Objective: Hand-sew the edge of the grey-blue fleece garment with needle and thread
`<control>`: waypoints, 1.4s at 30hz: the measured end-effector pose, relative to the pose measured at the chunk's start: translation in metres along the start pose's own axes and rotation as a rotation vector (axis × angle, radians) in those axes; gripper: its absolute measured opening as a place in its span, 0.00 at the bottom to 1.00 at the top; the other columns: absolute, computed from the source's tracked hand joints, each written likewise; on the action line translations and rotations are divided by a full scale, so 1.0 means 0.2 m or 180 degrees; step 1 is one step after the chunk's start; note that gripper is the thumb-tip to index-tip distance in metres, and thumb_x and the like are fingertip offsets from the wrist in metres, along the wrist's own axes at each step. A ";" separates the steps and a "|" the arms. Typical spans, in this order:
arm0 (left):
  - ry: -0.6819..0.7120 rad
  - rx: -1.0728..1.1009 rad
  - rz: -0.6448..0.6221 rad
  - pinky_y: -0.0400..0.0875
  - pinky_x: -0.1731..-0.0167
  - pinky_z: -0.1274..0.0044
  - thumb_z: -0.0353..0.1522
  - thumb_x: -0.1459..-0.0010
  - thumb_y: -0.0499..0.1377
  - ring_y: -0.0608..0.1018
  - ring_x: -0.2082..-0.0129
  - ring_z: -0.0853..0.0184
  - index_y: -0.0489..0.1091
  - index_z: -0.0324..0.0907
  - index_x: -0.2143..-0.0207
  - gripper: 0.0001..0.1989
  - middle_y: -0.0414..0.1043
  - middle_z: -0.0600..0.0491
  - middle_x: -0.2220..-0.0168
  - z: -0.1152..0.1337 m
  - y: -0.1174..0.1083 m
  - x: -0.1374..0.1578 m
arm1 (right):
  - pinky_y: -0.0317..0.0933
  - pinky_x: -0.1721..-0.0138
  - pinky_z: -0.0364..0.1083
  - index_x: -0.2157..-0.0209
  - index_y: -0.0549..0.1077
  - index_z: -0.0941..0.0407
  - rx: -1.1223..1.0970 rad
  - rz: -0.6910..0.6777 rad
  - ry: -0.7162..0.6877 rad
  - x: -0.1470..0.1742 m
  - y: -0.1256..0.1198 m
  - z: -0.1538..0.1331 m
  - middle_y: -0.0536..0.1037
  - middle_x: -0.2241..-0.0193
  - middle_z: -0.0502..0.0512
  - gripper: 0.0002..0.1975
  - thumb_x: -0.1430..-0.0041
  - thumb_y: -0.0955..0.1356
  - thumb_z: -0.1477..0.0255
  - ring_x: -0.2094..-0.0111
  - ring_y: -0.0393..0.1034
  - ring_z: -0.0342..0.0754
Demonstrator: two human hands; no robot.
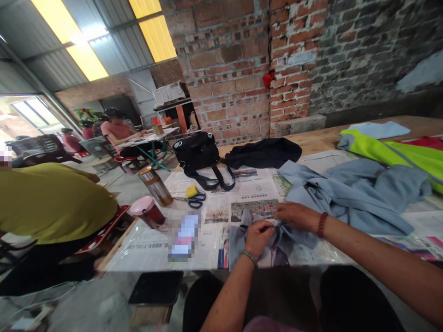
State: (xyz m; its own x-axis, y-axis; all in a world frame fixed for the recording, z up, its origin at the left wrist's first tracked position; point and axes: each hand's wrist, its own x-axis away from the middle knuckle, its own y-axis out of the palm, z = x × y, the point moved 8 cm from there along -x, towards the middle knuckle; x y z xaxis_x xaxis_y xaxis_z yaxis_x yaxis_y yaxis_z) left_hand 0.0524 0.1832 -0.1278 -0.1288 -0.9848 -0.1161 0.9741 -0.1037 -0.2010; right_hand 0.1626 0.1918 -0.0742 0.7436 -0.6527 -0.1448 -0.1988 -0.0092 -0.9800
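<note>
A grey-blue garment point(360, 189) lies crumpled over the right half of the newspaper-covered table, and a part of it reaches to the front edge. My left hand point(258, 237), with a green bead bracelet at the wrist, pinches the fabric near that edge. Just to its right, my right hand point(297, 216), wearing a reddish bead bracelet, has its fingers closed at the same cloth. Whether a small tool sits between the fingertips cannot be made out.
Left on the newspaper point(138, 251) are a phone point(184, 237), blue-handled scissors point(196, 200), a pink-lidded cup point(148, 212) and a steel flask point(155, 186). Behind stand a black bag point(197, 154), dark cloth point(265, 153) and a yellow-green vest point(387, 154). A person point(55, 200) sits at left.
</note>
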 end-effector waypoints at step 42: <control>-0.0255 0.0320 0.0009 0.62 0.72 0.79 0.32 0.55 0.60 0.67 0.76 0.72 0.73 0.38 0.76 0.06 0.69 0.56 0.78 -0.05 -0.01 -0.01 | 0.60 0.62 0.45 0.66 0.74 0.56 -0.1887 0.0867 0.0987 -0.02 0.03 0.08 0.76 0.67 0.56 0.14 0.46 0.59 0.69 0.64 0.69 0.48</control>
State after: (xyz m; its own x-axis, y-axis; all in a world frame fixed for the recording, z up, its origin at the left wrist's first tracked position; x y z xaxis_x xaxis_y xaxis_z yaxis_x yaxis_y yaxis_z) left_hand 0.0491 0.1863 -0.1368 -0.1146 -0.9927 -0.0376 0.9887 -0.1103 -0.1017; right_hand 0.1692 0.2057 -0.0821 0.4204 -0.8745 -0.2417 -0.7297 -0.1676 -0.6629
